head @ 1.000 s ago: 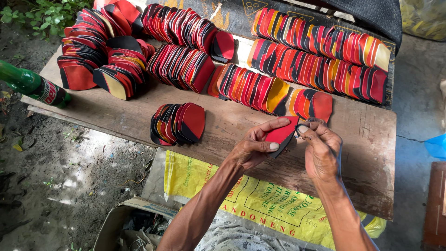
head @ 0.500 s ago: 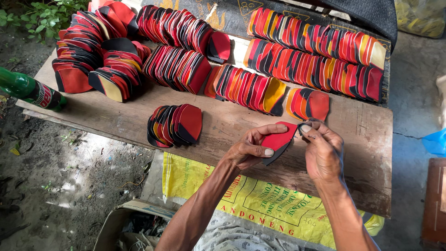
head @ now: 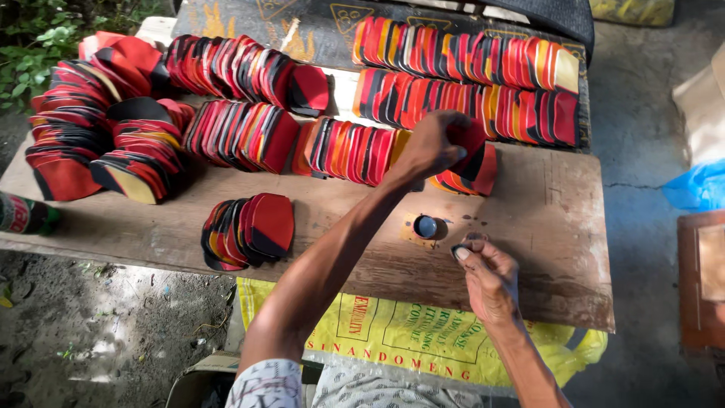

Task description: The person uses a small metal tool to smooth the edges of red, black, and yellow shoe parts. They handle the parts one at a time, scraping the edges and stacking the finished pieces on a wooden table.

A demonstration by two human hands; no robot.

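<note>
1 red piece [head: 470, 140] in left hand [head: 430, 143], at far row; right hand [head: 487, 276] near.

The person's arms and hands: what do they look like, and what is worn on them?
Both forearms are bare and lean. The left hand and the right hand wear no gloves, and I see no rings, watch or bracelet. A short sleeve of pale patterned cloth covers the left upper arm. The right arm leaves the picture before any sleeve shows.

- Outdoor makeshift workshop: rough wooden plank bench [head: 559, 227] under the fingers [head: 462, 254], on bare dirt ground [head: 98, 332].
- Rows of red-black cut pieces [head: 468, 72] stacked beyond fingertips; weeds [head: 38, 34] far left.
</note>
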